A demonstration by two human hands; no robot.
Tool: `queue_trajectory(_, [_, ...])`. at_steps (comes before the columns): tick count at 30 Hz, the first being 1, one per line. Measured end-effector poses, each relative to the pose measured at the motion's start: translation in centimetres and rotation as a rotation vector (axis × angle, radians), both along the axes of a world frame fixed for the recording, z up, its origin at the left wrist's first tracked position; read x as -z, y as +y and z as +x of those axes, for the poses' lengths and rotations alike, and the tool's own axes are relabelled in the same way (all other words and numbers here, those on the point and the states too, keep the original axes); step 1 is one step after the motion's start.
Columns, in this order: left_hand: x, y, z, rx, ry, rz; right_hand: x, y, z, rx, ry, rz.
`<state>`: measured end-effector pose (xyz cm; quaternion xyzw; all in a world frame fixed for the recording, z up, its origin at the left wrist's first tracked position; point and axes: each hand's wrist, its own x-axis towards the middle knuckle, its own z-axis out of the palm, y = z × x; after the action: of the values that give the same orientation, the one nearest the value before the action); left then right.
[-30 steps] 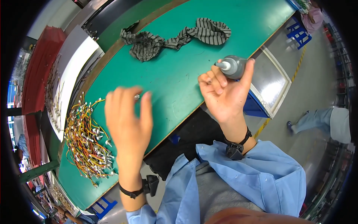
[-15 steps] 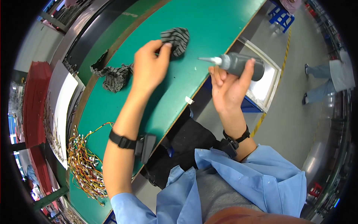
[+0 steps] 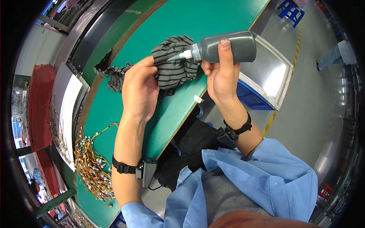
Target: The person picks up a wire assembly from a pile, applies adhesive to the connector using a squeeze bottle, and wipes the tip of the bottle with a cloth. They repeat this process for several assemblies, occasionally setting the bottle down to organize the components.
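Observation:
A grey cloth with black stripes (image 3: 176, 74) hangs from my left hand (image 3: 140, 85), pinched between thumb and fingers above the green table. My right hand (image 3: 224, 72) grips a dark squeeze bottle (image 3: 237, 47) that lies almost level. Its pale pointed nozzle (image 3: 178, 56) points left and overlaps the upper part of the cloth; whether the tip touches the fabric I cannot tell. Behind my left hand, another crumpled striped cloth (image 3: 116, 78) lies near the table's far edge.
A heap of thin yellow, red and black wires with white connectors (image 3: 93, 167) lies on the green table (image 3: 216, 15) at the left. A white-framed panel (image 3: 262, 74) stands beyond the table's right edge. Blue stool (image 3: 291, 12) at the upper right; a person's leg (image 3: 330, 57) farther right.
The striped cloth has been lifted and spread out toward me. The bottle has moved up and left, bringing its nozzle to the cloth. The person at the right has moved farther off.

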<state>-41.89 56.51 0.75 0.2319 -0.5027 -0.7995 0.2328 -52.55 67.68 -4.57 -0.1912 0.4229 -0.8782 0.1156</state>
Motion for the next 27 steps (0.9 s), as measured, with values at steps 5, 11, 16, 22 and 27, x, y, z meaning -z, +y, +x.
queue_trajectory(5, [0.6, -0.5, 1.0, 0.108, -0.069, -0.349, -0.2, 0.1, 0.3, 0.021, -0.001, 0.009])
queue_trajectory(11, [0.9, -1.4, 2.1, 0.177, 0.022, -0.347, -0.1, 0.5, 0.2, 0.002, 0.041, -0.015])
queue_trajectory(16, [0.7, -1.6, 2.3, 0.182, -0.122, -0.508, 0.0, 0.7, 0.4, -0.006, 0.025, -0.008])
queue_trajectory(22, [-0.1, -1.4, 2.2, 0.215, 0.036, -0.031, 0.3, 0.9, 0.5, -0.017, 0.004, 0.025])
queue_trajectory(27, [0.3, -1.0, 1.7, 0.186, 0.016, -0.013, 0.4, 1.0, 0.4, -0.063, -0.034, 0.007])
